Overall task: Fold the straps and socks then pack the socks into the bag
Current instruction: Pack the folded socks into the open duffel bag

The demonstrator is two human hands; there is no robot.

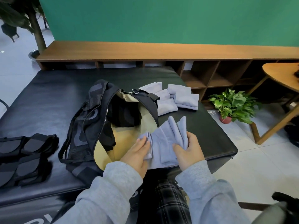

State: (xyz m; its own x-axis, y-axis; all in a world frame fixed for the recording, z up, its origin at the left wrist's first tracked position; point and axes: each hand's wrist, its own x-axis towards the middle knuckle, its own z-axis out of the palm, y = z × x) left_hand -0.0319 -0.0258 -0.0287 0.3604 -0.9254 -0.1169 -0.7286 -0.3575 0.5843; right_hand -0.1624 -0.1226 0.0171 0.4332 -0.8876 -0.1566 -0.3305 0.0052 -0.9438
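I see both hands low in frame. Left hand (137,152) and right hand (189,149) each pinch the socks (168,143) between thumb and fingers, beside the open bag (100,126).

Black bag (103,126) lies unzipped w/ tan lining showing. Folded black straps (27,157) sit left of bag. Pile of folded light-blue socks (174,98) just right of bag's far end; a bunch of blue socks (168,143) at its near opening.
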